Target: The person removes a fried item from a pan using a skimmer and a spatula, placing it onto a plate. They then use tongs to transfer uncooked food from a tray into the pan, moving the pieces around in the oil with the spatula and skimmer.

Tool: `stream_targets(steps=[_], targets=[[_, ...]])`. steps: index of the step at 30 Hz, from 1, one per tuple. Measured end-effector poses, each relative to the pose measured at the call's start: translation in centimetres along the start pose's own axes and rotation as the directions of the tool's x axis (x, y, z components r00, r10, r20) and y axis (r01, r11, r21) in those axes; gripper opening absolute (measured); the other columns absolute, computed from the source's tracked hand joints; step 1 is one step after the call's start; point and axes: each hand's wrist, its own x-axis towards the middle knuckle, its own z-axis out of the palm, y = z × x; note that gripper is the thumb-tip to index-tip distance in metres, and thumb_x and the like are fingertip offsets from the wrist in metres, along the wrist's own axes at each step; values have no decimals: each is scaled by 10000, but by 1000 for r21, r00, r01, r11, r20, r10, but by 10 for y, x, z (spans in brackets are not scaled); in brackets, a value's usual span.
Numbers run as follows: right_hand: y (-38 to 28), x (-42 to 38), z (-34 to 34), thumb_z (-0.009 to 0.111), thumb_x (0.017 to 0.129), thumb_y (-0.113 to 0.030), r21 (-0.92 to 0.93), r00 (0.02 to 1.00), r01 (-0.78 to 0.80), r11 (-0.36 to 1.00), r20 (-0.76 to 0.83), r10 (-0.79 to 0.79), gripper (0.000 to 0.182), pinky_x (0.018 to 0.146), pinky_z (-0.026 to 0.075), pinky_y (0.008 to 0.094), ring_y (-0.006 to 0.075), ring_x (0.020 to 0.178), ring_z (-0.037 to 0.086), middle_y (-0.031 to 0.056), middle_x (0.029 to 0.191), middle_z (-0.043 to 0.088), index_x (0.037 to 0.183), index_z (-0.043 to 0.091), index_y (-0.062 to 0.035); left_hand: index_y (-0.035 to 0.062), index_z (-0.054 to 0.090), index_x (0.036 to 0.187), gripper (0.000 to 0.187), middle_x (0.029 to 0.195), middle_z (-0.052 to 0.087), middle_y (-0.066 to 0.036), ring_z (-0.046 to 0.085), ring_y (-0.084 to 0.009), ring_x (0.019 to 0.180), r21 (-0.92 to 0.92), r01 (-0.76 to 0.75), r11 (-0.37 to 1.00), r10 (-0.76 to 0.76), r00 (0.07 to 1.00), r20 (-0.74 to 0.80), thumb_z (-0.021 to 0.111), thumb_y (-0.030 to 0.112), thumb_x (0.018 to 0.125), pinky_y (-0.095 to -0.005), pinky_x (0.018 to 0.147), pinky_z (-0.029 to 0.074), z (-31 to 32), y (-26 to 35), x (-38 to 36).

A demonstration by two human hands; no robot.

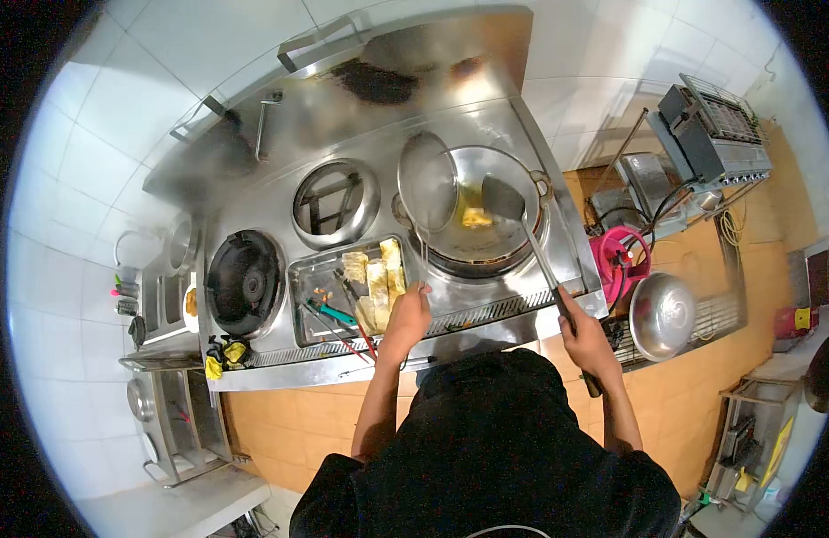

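Observation:
My left hand (410,316) is closed around the thin handle of a round mesh strainer (428,179), which is held over the left side of a large wok (500,163). In my right hand (587,336) is the dark handle of a long wok spatula (503,198). Its blade is inside the wok, beside a golden-yellow piece of food (475,217) in what looks like oil. Left of the wok, near my left hand, lies a metal tray (296,291) with several pale yellow pieces of food (379,285) and a teal-handled utensil (334,312).
An open burner ring (336,203) and a black burner (245,280) occupy the left of the steel stove. Yellow-and-black cloth (224,355) lies at its front left corner. Right of the stove stand a pink gas cylinder (619,255), an upturned metal bowl (663,316) and a grill appliance (712,139).

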Motion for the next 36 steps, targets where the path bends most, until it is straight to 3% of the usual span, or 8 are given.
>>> stream_targets(steps=[3,5,7,12,18,24,26,36], targets=[[1,-6,5,532,931,-107,-48,994,-92,995,57,94,576,810,474,545,518,889,607,344,915,633,1488,389,-119,-94,546,1073,240,973,645,-346,613,-518,918,49,-29,998,28,999,25,442,96,970,-555,796,483,10,1,13],[-8,-2,7,519,949,-94,-105,965,-202,974,149,217,574,906,471,471,489,1072,586,337,1144,608,1501,361,-93,-86,543,1076,245,948,635,-356,610,-520,909,7,-72,997,73,997,-19,433,108,976,-575,793,472,15,3,16],[-8,9,10,518,948,-97,-106,964,-199,974,156,214,577,869,467,488,495,1021,592,337,1081,616,1502,358,-94,-80,545,1074,246,940,634,-357,611,-516,912,55,-9,998,7,999,38,423,111,977,-577,798,470,12,9,20],[16,39,27,530,913,-104,-132,999,-41,990,5,43,605,733,462,582,509,803,614,338,806,623,1497,374,-119,-69,548,1072,249,925,633,-356,616,-505,917,85,33,996,-37,998,50,405,109,974,-579,809,468,17,-12,17],[11,61,21,519,906,-64,-91,999,-22,996,30,25,583,749,464,565,507,815,614,352,839,619,1475,397,-82,-72,544,1069,240,957,645,-346,614,-516,914,20,49,999,-50,996,69,421,104,962,-565,821,475,6,-6,-13],[34,69,35,514,918,-81,-95,978,86,992,-181,-103,577,737,461,555,508,812,611,343,853,623,1482,395,-99,-68,552,1097,246,1038,658,-319,613,-509,947,-83,104,991,-103,995,14,423,76,945,-530,844,486,6,0,-27],[32,73,41,507,924,-90,-1,991,-72,997,-116,71,581,746,465,550,515,824,609,342,869,624,1492,388,-116,-66,555,1104,249,1039,661,-313,615,-506,952,-73,122,990,-121,992,23,425,76,946,-523,849,486,11,0,-23],[-3,58,45,513,934,-89,2,979,-177,984,-104,177,566,727,473,540,513,814,617,349,852,625,1487,395,-91,-48,569,1099,243,983,674,-289,627,-484,952,-78,143,987,-139,989,56,428,101,968,-528,853,479,16,9,-29]])
